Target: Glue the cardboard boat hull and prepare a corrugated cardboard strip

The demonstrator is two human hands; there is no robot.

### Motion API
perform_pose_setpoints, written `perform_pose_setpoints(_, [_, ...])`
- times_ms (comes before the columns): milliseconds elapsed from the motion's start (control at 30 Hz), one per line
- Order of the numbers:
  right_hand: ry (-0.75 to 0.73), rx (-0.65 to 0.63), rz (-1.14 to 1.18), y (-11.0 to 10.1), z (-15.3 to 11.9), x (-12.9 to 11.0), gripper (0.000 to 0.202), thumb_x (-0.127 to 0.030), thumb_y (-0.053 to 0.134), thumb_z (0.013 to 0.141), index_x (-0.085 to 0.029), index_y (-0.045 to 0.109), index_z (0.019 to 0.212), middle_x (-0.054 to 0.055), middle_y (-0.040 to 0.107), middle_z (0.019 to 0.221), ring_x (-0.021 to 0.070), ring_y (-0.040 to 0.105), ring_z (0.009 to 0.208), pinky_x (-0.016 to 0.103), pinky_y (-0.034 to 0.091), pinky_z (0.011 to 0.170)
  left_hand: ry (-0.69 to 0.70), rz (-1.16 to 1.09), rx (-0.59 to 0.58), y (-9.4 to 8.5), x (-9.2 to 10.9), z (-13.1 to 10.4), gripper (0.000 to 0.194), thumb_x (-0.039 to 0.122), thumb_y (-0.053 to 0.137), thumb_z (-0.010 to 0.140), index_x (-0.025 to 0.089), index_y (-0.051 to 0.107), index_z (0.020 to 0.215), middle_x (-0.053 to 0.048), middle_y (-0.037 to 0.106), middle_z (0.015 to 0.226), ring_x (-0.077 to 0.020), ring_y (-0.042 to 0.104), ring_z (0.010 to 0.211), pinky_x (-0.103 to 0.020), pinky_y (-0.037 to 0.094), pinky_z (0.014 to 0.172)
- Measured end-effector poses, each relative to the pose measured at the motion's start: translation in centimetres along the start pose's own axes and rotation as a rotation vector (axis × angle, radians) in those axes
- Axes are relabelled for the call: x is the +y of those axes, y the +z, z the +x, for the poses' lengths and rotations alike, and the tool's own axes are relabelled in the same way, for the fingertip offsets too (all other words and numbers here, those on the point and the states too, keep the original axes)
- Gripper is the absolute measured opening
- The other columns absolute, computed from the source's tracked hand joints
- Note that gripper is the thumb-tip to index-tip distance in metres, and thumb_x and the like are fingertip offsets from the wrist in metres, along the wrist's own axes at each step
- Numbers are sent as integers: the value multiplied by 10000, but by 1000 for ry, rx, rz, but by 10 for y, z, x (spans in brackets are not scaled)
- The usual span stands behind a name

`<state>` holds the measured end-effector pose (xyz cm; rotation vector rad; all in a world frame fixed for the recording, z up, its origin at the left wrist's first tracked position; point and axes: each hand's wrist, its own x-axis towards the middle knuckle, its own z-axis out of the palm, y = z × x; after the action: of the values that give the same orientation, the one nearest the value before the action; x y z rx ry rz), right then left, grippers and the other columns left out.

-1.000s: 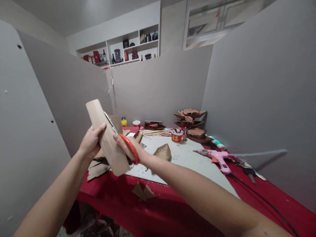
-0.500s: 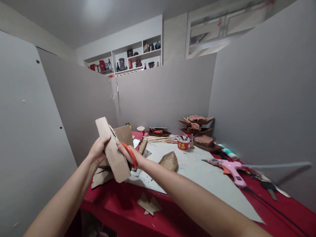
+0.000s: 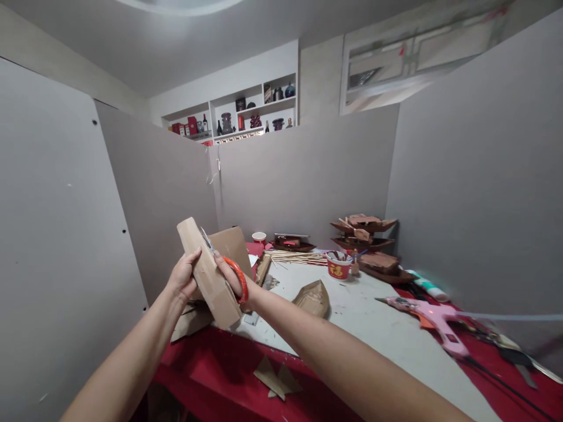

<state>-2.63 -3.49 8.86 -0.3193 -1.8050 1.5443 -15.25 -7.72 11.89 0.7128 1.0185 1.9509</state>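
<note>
A long folded strip of cardboard is held up, slanting, at the left of the table. My left hand grips it by its left side, thumb across the face. Orange-handled scissors are in my right hand, its fingers closed round the handles. Their blades point up along the strip's right edge; whether they are apart I cannot tell. Behind the strip stands a larger cardboard sheet. To the right of my hands lies a boat-shaped cardboard hull.
A pink glue gun lies at the right, its cord over the red cloth. Brown model boats are stacked at the back right. Near them stand a red paper bowl and thin wooden sticks. Cardboard offcuts lie at the front edge.
The view has tilted and turned slightly, so everything sits lower and further right. Both hands keep hold of the strip and the scissors, which stay close along its right edge.
</note>
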Motion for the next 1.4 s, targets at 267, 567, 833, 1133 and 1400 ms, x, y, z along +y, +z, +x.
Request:
perform_pose_setpoints(267, [59, 78, 187, 4, 11, 1, 520, -719, 489, 779, -207, 583, 786, -31, 562, 577, 158, 574, 604, 246, 458, 564, 20, 43, 7, -6, 0, 2, 108, 151, 613, 791, 111, 615, 891, -75, 690, 682, -203, 673, 551, -355, 590, 570])
perform_pose_setpoints(567, [248, 158, 274, -35, 16, -10, 461, -641, 596, 749, -198, 476, 705, -93, 424, 442, 39, 311, 299, 146, 251, 291, 499, 309, 25, -7, 34, -9, 268, 336, 744, 693, 168, 634, 871, -11, 702, 802, -145, 649, 726, -245, 532, 696])
perform_pose_setpoints(833, [283, 294, 350, -89, -67, -40, 537, -704, 521, 754, -183, 506, 623, -42, 486, 427, 68, 395, 307, 179, 304, 298, 735, 909, -324, 5, 9, -43, 233, 137, 690, 694, 229, 738, 904, -92, 705, 1066, -292, 593, 1108, -393, 384, 1040])
perform_pose_setpoints(1133, [209, 209, 206, -114, -168, -39, 267, -319, 782, 621, -189, 617, 786, -9, 633, 714, 178, 620, 679, 293, 507, 658, 702, 1012, -739, 50, -63, -52, 331, 103, 678, 731, 251, 723, 1024, -111, 675, 1191, -314, 523, 1240, -430, 257, 1139])
perform_pose_setpoints(1400, [294, 507, 81, -153, -223, -38, 296, -391, 784, 635, -215, 633, 818, 5, 625, 714, 170, 593, 587, 265, 492, 512, 598, 1119, -384, 39, -65, -7, 304, 163, 643, 748, 258, 676, 1035, -119, 626, 1233, -333, 417, 1306, -461, 255, 1111])
